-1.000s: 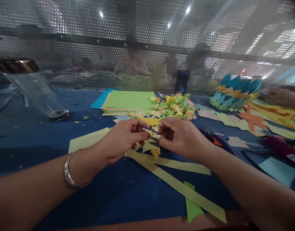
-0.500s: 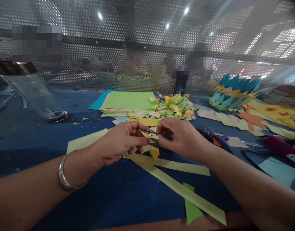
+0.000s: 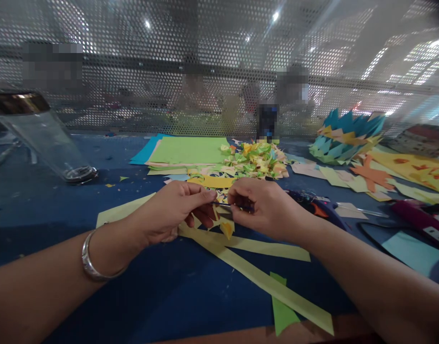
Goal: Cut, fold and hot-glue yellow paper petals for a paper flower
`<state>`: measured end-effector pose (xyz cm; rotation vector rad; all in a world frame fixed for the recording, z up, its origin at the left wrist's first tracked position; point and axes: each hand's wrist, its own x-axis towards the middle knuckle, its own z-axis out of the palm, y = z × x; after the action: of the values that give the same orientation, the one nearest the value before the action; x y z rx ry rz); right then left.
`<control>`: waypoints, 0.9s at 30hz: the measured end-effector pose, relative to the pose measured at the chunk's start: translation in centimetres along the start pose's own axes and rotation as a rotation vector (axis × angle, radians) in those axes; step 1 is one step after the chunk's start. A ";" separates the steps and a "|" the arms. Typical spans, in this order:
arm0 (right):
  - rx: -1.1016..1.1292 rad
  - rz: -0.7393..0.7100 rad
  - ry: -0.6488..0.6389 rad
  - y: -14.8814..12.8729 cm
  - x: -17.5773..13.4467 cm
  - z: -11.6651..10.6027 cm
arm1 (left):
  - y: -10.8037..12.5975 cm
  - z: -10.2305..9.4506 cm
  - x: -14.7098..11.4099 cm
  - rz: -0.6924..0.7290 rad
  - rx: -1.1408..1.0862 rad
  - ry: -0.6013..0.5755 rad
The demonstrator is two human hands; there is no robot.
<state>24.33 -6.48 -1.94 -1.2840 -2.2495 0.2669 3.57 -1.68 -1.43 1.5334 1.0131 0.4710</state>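
My right hand (image 3: 258,203) is closed on a thin dark rod (image 3: 224,205) that points left between my two hands. My left hand (image 3: 181,206) pinches at the rod's other end, thumb on top. From its fingers hangs a narrow pale-yellow paper strip (image 3: 216,213). Whether the strip is wound round the rod is too small to tell. Below the hands lies a small piece of yellow curled paper (image 3: 227,229). Long pale-yellow strips (image 3: 269,279) run towards the front edge, one of them over a green paper scrap (image 3: 283,310).
A lidded glass jar (image 3: 58,138) appears tilted at left. Stacked coloured sheets (image 3: 191,149) and a heap of curled paper bits (image 3: 260,160) lie behind my hands. On the right are a blue paper crown (image 3: 348,136), a dark blue tool (image 3: 323,208) and a purple one (image 3: 413,215).
My left thumb has moved up and forward over the rod, and the fingers beneath have shifted. My right hand still grips the rod. The whole view has slid slightly.
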 end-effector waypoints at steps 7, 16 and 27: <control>0.012 -0.022 -0.014 0.0 -0.1 -0.1 | 0.2 -0.5 -0.3 -0.008 0.005 -0.084; -0.003 -0.020 -0.058 0.1 0.0 -0.2 | 0.5 -0.7 -0.4 0.166 0.372 -0.135; -0.019 0.023 -0.117 0.4 0.0 -0.5 | 0.4 -0.8 -0.3 0.254 0.379 -0.119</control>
<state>24.85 -6.35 -1.70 -1.3370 -2.3406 0.3374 2.94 -1.45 -0.79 2.0191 0.8502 0.3702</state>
